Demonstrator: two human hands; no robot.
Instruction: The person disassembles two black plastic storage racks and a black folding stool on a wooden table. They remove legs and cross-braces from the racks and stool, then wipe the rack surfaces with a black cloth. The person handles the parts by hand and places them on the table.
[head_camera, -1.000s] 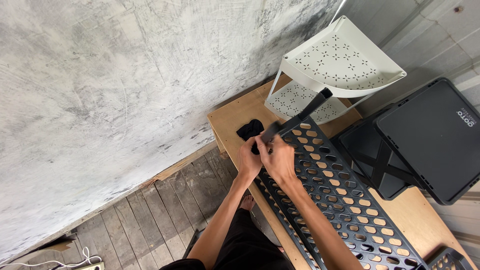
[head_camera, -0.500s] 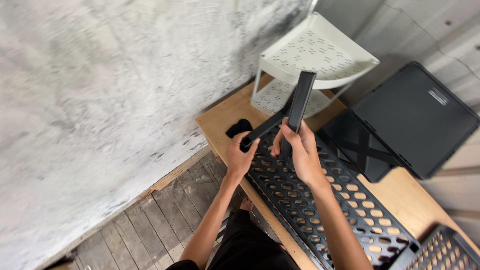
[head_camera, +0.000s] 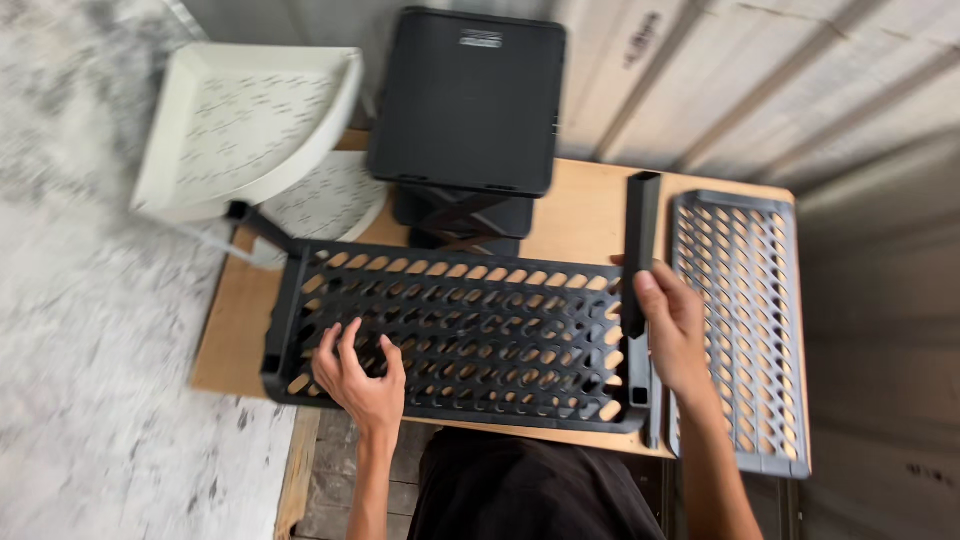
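Observation:
A black perforated plastic shelf panel lies flat on a wooden tabletop. My left hand rests on the panel's front left part with fingers spread. My right hand grips a black plastic post at the panel's right end, the post pointing away from me. Another black post sticks out from the panel's far left corner.
A grey perforated shelf panel lies on the table's right side. A black box-like unit stands at the back centre. White corner shelves sit at the back left. A concrete floor lies on the left.
The view has swung round. My right hand has carried the black post from above the left corner to the panel's right end. My left hand has let go and dropped onto the panel.

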